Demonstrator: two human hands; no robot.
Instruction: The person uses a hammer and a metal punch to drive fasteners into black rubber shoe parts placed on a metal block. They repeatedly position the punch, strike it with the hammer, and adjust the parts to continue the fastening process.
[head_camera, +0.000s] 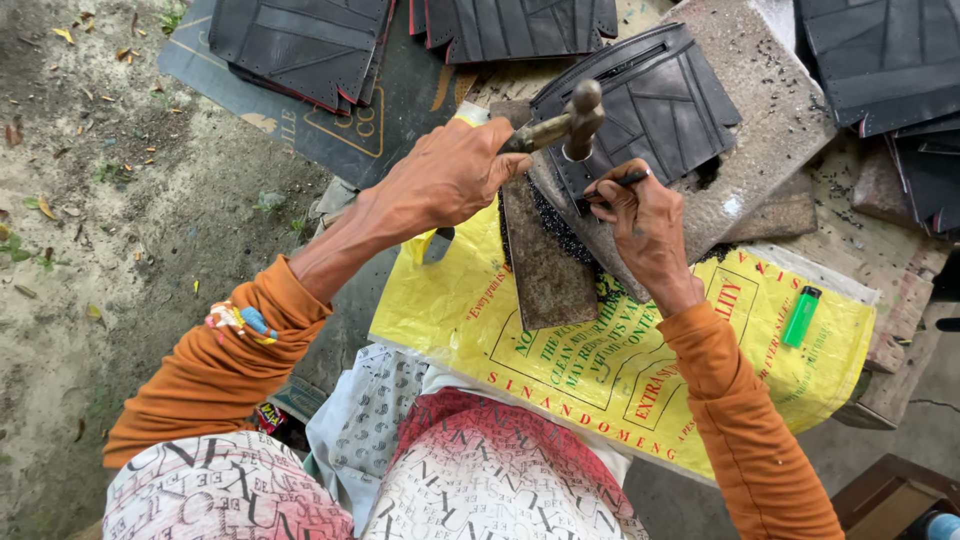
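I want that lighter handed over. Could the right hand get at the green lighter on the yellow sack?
Probably yes, once freed. The green lighter lies uncovered on the yellow sack beside the right forearm, but the right hand is gripping a thin punch.

Punch (622, 182) tip hidden behind fingers — black pieces (885, 55) cropped by edge.

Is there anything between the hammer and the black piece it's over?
Yes. The hammer in the left hand is over a thin punch that the right hand holds on the black piece.
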